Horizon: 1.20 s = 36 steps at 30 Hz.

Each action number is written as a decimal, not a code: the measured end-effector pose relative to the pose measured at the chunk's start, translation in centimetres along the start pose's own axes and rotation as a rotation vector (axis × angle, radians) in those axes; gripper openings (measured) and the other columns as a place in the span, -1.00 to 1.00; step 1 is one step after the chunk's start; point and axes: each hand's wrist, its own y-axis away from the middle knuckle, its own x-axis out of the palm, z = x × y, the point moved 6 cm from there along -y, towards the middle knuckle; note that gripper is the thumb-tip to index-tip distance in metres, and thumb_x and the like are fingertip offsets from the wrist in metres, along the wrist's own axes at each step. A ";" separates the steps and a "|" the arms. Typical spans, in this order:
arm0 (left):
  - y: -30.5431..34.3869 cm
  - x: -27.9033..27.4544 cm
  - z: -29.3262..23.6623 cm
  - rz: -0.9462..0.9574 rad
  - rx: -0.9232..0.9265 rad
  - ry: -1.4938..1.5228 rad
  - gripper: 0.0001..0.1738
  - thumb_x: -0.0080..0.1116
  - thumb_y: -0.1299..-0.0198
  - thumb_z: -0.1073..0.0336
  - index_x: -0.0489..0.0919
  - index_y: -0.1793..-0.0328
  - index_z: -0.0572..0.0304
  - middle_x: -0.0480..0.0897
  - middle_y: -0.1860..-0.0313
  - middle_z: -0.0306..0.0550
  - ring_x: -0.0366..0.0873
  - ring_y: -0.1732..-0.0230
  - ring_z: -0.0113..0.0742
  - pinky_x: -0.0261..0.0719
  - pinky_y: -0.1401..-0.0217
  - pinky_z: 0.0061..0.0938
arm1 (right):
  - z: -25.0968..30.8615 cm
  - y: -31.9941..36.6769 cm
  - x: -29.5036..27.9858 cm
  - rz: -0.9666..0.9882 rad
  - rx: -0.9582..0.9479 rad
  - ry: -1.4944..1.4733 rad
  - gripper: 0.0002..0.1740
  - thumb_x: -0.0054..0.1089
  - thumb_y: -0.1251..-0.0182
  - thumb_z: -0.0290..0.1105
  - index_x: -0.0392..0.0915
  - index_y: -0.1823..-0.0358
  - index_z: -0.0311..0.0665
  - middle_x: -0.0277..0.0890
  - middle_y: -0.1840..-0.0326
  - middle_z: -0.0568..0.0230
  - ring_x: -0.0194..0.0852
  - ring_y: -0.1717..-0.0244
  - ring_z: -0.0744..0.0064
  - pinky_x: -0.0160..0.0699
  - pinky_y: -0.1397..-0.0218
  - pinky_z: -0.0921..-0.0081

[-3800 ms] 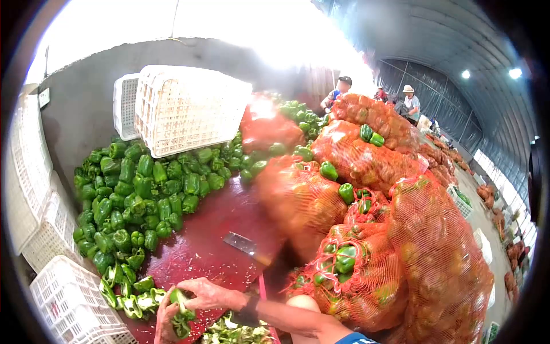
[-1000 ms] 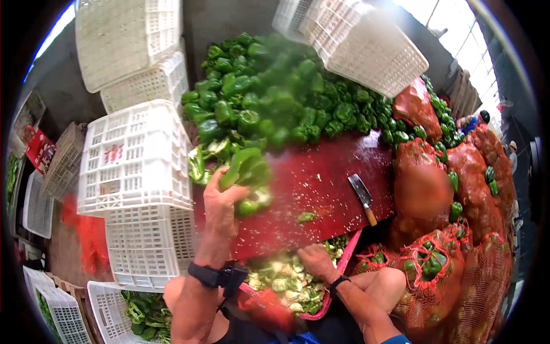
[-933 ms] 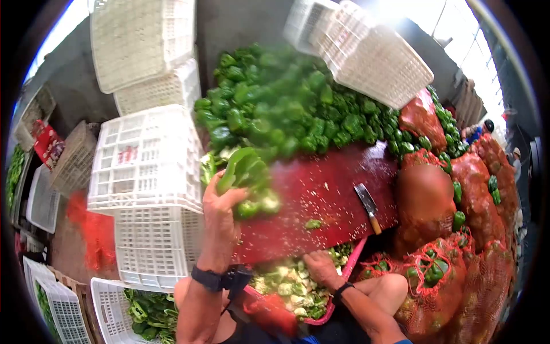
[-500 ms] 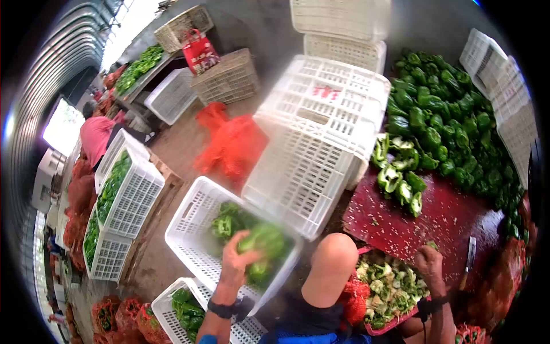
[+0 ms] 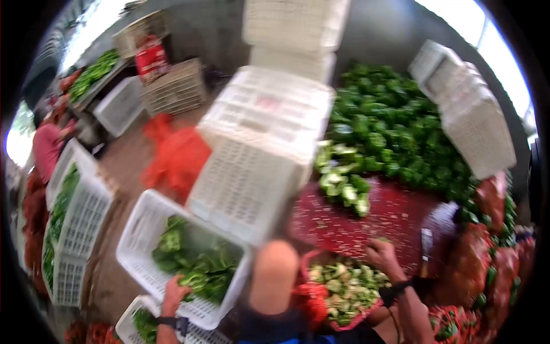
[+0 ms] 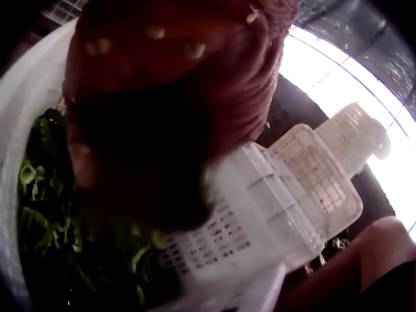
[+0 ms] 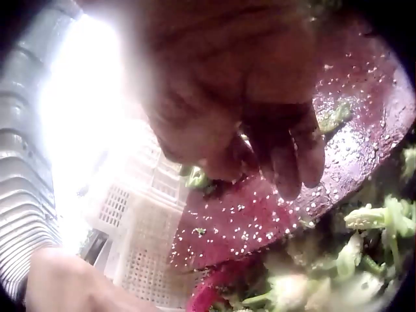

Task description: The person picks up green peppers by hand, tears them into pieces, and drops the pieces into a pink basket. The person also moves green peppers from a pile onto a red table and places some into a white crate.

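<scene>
In the head view, my left hand is over the near side of a white plastic crate, fingertips right at the cut green pepper pieces inside. Its fingers are mostly in shadow in the left wrist view. My right hand hangs loosely curled at the near edge of the red cutting board, holding nothing, a small green scrap beside it. Below the board, a pink tub holds pepper cores. More cut peppers lie at the board's far left.
A large heap of whole green peppers lies behind the board. A knife rests on its right side. Stacked white crates stand between the board and the filled crate. Red net sacks are at right; my knee is between.
The view has swung left. My left hand has carried cut peppers from the board to the crate and let them go among the others. My right hand has moved from the tub to the board's edge.
</scene>
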 end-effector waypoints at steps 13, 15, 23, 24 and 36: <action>8.5 10.7 -37.5 0.250 0.664 0.507 -0.61 0.21 -0.20 0.64 0.55 -0.18 0.37 0.71 0.05 -0.03 0.69 0.07 -0.36 0.68 -0.04 -0.49 | 0.4 -12.9 0.5 -0.381 -0.049 0.335 -0.92 0.19 -0.25 -0.48 0.64 0.27 -0.23 0.60 0.32 0.04 0.65 0.24 -0.01 0.66 0.13 0.08; 9.8 14.0 -42.4 0.378 0.691 0.549 -0.66 0.23 -0.24 0.61 0.57 -0.15 0.38 0.72 0.10 -0.04 0.69 0.07 -0.38 0.68 -0.06 -0.49 | 4.2 -13.8 0.4 -0.361 -0.117 0.308 -0.91 0.17 -0.24 -0.44 0.63 0.28 -0.23 0.62 0.30 0.01 0.65 0.27 -0.01 0.66 0.20 0.10; 7.9 27.8 -51.6 0.818 0.630 0.586 -0.76 0.24 -0.36 0.41 0.59 -0.10 0.34 0.72 0.20 -0.03 0.72 0.31 -0.37 0.64 0.36 -0.57 | -0.7 -16.6 6.9 -0.367 -0.058 0.475 -0.64 0.17 -0.10 -0.44 0.52 0.05 -0.42 0.58 0.23 -0.01 0.60 0.17 -0.03 0.67 0.19 0.14; 7.4 29.4 -51.7 0.807 0.664 0.549 -0.77 0.23 -0.36 0.38 0.59 -0.07 0.35 0.72 0.22 -0.03 0.71 0.36 -0.37 0.64 0.41 -0.57 | -1.3 -16.3 7.0 -0.349 -0.031 0.466 -0.65 0.16 -0.09 -0.43 0.51 0.07 -0.44 0.58 0.21 -0.03 0.60 0.16 -0.07 0.67 0.17 0.12; -2.5 42.9 -45.4 0.958 0.264 0.148 -0.51 0.25 -0.39 0.13 0.47 -0.19 0.44 0.67 0.29 0.14 0.69 0.47 -0.20 0.67 0.58 -0.43 | -6.3 -11.0 2.5 -0.168 0.276 -0.754 -0.80 0.23 -0.22 -0.41 0.60 0.17 -0.36 0.59 0.46 0.16 0.55 0.53 0.51 0.55 0.44 0.48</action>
